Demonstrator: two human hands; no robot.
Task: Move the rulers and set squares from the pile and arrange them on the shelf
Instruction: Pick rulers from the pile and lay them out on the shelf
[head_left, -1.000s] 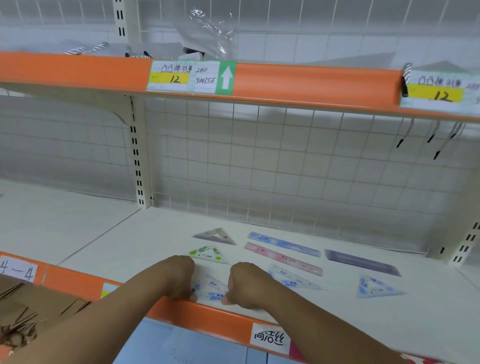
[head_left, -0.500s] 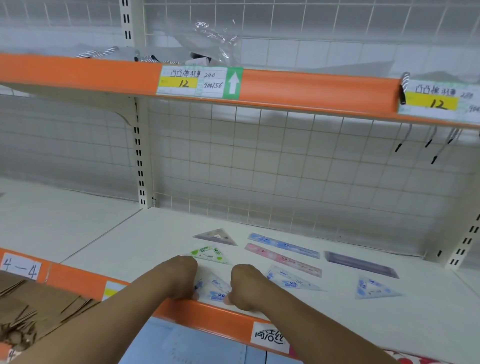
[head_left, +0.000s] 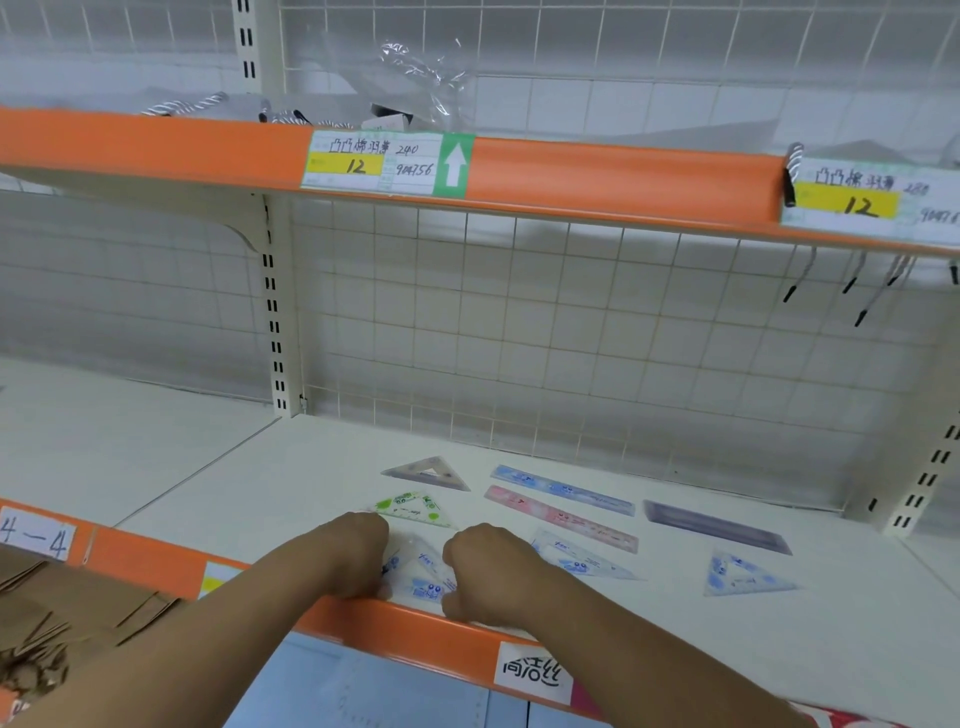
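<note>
**Squaring a Set Square at the Shelf Lip**

My left hand (head_left: 358, 556) and right hand (head_left: 483, 566) are curled, each pinching one side of the blue-printed set square (head_left: 421, 579) at the front edge of the shelf (head_left: 260, 483). I judge this two-sided hold is meant to align it. Beyond it lie the green set square (head_left: 413, 512) and the grey set square (head_left: 428, 473), with the pink ruler (head_left: 561, 517) and blue ruler (head_left: 563, 490) to the right.
</note>
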